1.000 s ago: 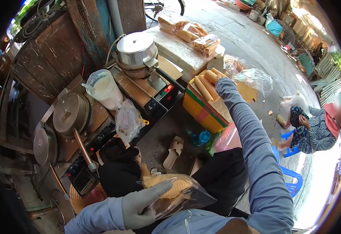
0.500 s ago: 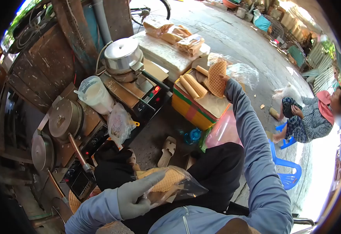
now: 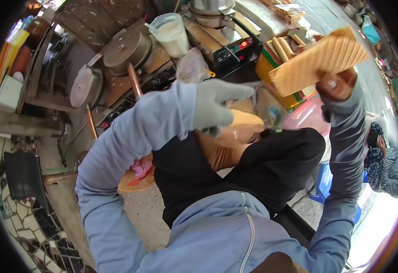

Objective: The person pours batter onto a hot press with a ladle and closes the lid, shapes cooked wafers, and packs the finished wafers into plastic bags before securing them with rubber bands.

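My left hand (image 3: 215, 107), in a grey glove, is closed on a clear plastic bag (image 3: 269, 107) above my lap, its index finger pointing along the bag. A tan waffle wafer (image 3: 246, 123) shows in the bag, partly hidden by the glove. Raised on the right, my bare right hand (image 3: 337, 86) grips a large, ridged waffle wafer (image 3: 319, 61) from below, tilted in the air. Behind that wafer stands a yellow, green and red box (image 3: 265, 63) with rolled wafers (image 3: 281, 48) on top, partly covered from view.
Round lidded pans (image 3: 126, 50) with long handles sit on stoves at the left. A white tub (image 3: 169, 34) and a metal pot (image 3: 212, 11) stand behind. Pink plastic (image 3: 305, 113) lies by my knee. Another person (image 3: 383, 159) sits at the right near a blue chair (image 3: 324, 182).
My right hand has lifted a waffle wafer away from the box and brought it nearer. My left hand has risen with the bag, and the view has tilted down and left.
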